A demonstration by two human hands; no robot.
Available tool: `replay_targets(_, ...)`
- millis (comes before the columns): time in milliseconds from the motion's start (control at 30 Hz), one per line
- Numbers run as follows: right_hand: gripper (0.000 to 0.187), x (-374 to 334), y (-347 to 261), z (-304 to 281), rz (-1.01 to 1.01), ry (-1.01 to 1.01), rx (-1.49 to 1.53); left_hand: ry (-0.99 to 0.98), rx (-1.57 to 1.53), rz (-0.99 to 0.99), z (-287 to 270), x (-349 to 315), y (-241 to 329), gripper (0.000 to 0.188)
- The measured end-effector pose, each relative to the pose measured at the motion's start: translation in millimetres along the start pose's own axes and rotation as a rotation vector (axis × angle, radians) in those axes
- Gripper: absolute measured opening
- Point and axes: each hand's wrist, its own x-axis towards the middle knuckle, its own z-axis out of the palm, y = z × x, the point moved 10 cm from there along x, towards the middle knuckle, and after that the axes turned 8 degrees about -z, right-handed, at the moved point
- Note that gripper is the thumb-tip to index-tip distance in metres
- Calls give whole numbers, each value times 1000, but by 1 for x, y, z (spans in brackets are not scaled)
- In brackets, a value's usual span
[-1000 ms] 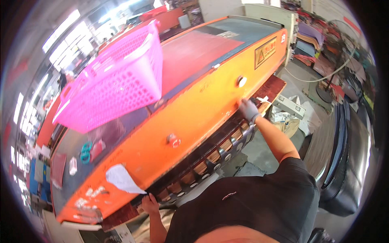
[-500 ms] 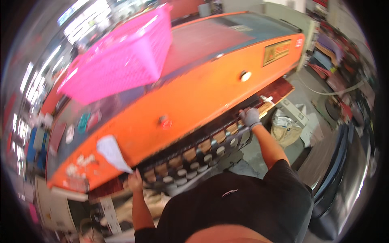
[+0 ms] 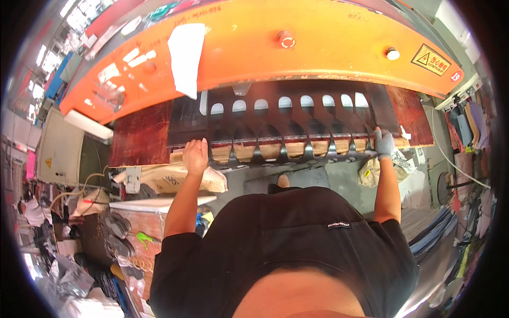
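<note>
Watching from my remote seat, I take every place from the orange beam that spans the far side of the work. The black sheet lies in front of the beam and close beneath its lower edge, with a row of rounded openings across it. Its near part droops over the wooden front edge of the red-stained board, which runs below the beam and shows past the sheet at either end.

My 2 hands are in front of the beam, well apart. The left hand, bare, is at the sheet's left edge with bent fingers; I cannot tell whether it is clenched on the sheet or only resting there. The right hand (in a grey glove with bare fingertips showing) is at the opposite edge, and I cannot tell how firmly it grasps, if at all.

On the beam's face, 1 white paper hangs left of the red button; a yellow warning label sits toward its right end.
</note>
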Motion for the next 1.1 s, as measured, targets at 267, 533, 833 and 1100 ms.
replay_targets(267,34,-141,38,-59,210,20,184,7,-56,32,-76,-128,21,28)
replay_targets(533,41,-133,-84,-116,-52,193,-51,-108,-349,3,-115,-158,18,17)
replay_targets(833,77,-143,-446,31,-435,-476,368,-16,-461,92,-77,-136,33,21)
replay_targets(1100,71,-117,-406,45,-8,-484,1095,-40,-495,46,-68,-140,21,22)
